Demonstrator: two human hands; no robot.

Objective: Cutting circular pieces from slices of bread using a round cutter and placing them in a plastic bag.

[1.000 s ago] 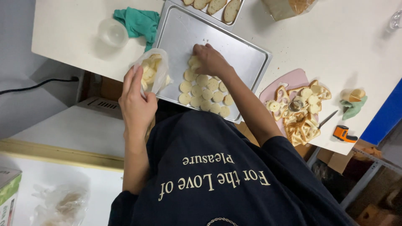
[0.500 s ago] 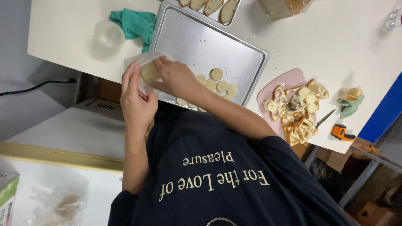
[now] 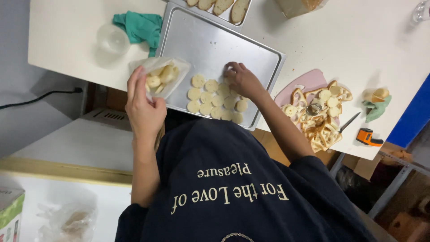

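My left hand (image 3: pixel 143 107) holds a clear plastic bag (image 3: pixel 163 75) of small round bread pieces at the near left edge of a metal baking tray (image 3: pixel 210 40). My right hand (image 3: pixel 242 80) rests on the tray, its fingertips pinching one bread round against the metal. Just left of and below that hand, several bread rounds (image 3: pixel 210 101) lie in rows along the tray's near side. The far part of the tray is bare.
A green cloth (image 3: pixel 139 27) and a clear plastic cup (image 3: pixel 112 39) sit left of the tray. To the right, a pink cutting board (image 3: pixel 304 83) carries cut-out bread scraps (image 3: pixel 320 123), a round cutter (image 3: pixel 315 107) and a knife (image 3: pixel 349 122). An orange tool (image 3: pixel 367 136) lies near the table edge. A second tray (image 3: pixel 248 12) behind holds bread slices.
My right hand left the rounds on the tray, reached into the bag half a second ago, and has come back to the tray with a round. The left hand kept holding the bag.
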